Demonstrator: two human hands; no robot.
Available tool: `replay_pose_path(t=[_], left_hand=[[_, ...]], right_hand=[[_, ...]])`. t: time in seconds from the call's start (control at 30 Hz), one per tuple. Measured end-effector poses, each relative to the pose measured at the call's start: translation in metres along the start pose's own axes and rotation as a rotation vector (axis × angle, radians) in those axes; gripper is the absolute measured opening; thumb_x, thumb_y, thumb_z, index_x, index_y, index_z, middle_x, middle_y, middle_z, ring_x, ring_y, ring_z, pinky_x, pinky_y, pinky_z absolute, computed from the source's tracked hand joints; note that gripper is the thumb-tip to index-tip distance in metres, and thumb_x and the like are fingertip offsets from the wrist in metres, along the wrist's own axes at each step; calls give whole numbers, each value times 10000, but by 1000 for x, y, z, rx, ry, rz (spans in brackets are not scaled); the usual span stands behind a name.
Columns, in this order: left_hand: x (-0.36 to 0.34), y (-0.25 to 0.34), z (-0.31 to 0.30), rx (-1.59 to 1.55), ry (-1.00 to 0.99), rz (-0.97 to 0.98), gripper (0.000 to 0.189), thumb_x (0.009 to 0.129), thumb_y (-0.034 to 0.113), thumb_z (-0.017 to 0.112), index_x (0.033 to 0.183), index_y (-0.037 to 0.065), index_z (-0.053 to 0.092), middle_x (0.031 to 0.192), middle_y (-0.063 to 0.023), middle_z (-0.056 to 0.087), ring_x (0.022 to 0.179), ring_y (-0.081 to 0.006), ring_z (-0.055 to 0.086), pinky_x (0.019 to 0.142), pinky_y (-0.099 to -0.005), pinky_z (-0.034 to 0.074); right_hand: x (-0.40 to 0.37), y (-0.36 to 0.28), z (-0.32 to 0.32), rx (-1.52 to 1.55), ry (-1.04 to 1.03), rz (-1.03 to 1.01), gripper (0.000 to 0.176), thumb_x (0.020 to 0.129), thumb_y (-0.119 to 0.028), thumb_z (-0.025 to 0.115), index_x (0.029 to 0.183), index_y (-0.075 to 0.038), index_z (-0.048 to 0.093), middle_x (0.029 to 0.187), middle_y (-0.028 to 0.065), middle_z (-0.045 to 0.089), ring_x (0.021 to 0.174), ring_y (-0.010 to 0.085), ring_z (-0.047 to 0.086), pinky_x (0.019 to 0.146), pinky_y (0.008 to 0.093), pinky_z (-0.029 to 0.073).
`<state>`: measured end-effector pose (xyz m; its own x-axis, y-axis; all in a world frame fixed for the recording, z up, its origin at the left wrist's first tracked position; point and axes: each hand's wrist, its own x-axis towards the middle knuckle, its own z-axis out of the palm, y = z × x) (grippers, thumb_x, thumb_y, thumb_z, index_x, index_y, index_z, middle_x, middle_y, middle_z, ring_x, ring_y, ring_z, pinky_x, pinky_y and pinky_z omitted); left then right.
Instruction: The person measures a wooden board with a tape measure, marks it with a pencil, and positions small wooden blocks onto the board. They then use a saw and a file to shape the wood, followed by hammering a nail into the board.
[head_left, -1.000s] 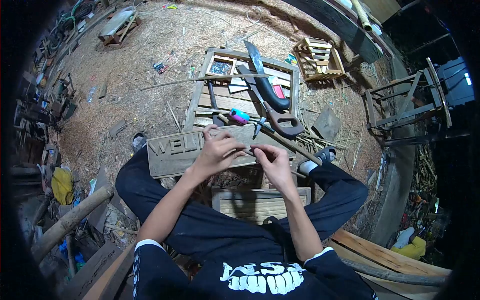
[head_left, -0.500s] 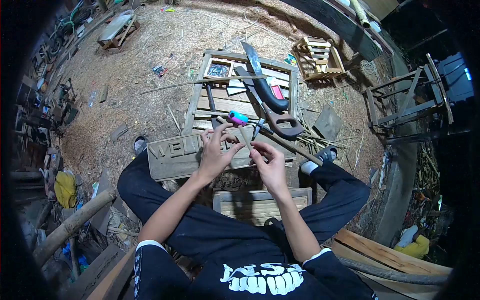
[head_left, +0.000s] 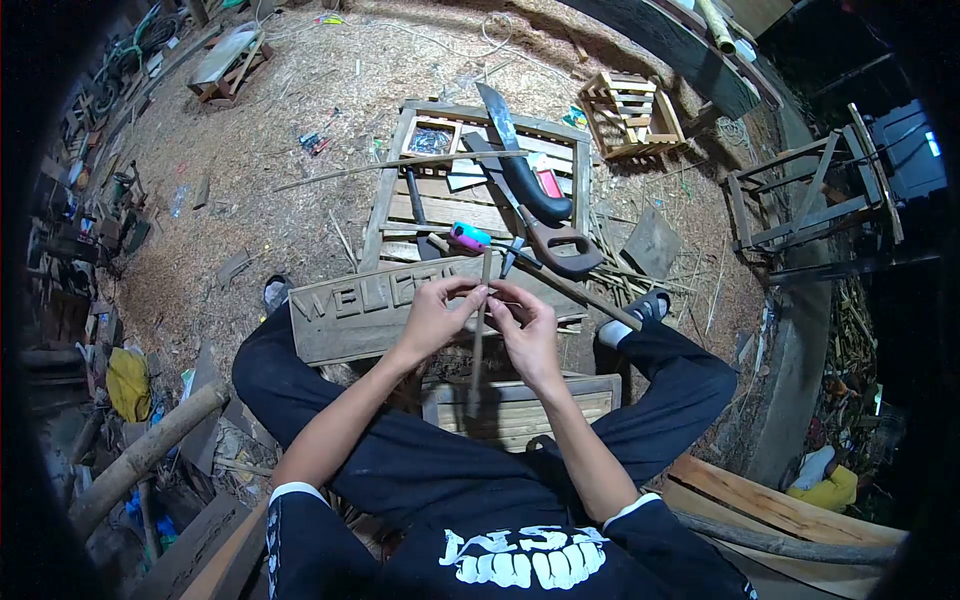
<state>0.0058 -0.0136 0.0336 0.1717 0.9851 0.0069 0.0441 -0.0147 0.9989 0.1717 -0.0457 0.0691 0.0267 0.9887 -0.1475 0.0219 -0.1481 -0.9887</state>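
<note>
1. Seated person, black trousers, knees spread; legs close the near edge left and right.
2. Log point(head_left: 140, 455), near left, lying aslant. Planks point(head_left: 760, 505), near right. Both narrow the near corners.
3. Slatted frame point(head_left: 545, 400), on the ground between the knees, just below the hands.
4. Left hand point(head_left: 432, 320) and right hand point(head_left: 527, 330), close together above the frame. Thumb and fingertips of each pinch the wooden strip point(head_left: 474, 370); the other fingers are curled in.
5. Wooden strip: thin, nearly straight near-to-far, gripped in its far half. Its near end lies over the slatted frame and its far end over the sign board's far edge.
6. Carved sign board point(head_left: 340, 310), lettered, flat across the lap line, under the hands.
7. Pallet point(head_left: 440, 205), beyond the board, serving as work surface. On it: pink-and-teal object point(head_left: 467, 236), handsaw point(head_left: 555, 245), machete point(head_left: 520, 165), long cane point(head_left: 390, 163) lying crosswise.
8. Small crate point(head_left: 632, 112), far right; wooden rack point(head_left: 810, 200), right edge.
9. Sawdust floor point(head_left: 290, 110), littered; open ground lies left and far of the pallet, clutter along the left wall.

Change: half a second ago the strip stood tilted and the left fingers were spread; now the strip lies straighter and reaches nearer, with both hands closed on it.
</note>
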Motion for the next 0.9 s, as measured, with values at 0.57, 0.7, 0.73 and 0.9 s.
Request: replay_pose_path(t=[0.57,0.7,0.73,0.9], left_hand=[[-2,42,2,633,163,275,222,1000,185,687,1156,52,772,1090,-118,763,1028,-297,679,979,-420,441],[-14,17,15,981,210,284,186,976,136,697,1131,46,750,1053,-130,718,1009,-332,641,957,-440,419],[-19,12,20,996,210,283,186,976,136,697,1131,46,750,1053,-130,718,1009,-332,641,957,-440,419],[-39,-14,37,1080,184,214,200,979,126,666,1155,54,729,1010,-135,648,987,-333,617,915,-460,427]], right_hand=[[26,35,-134,-1127,-41,-404,527,914,-114,724,1407,-34,555,1164,188,624,1125,396,603,979,502,483],[20,21,-100,-874,-26,-384,413,962,-91,680,1356,-19,576,1062,202,643,1043,404,638,894,501,545],[25,18,-90,-796,-29,-323,371,968,-85,671,1322,-10,588,1063,209,641,1048,413,640,894,509,543],[57,32,-50,-712,32,-281,366,964,-72,689,1315,-12,605,1161,225,626,1110,426,612,956,508,513]])
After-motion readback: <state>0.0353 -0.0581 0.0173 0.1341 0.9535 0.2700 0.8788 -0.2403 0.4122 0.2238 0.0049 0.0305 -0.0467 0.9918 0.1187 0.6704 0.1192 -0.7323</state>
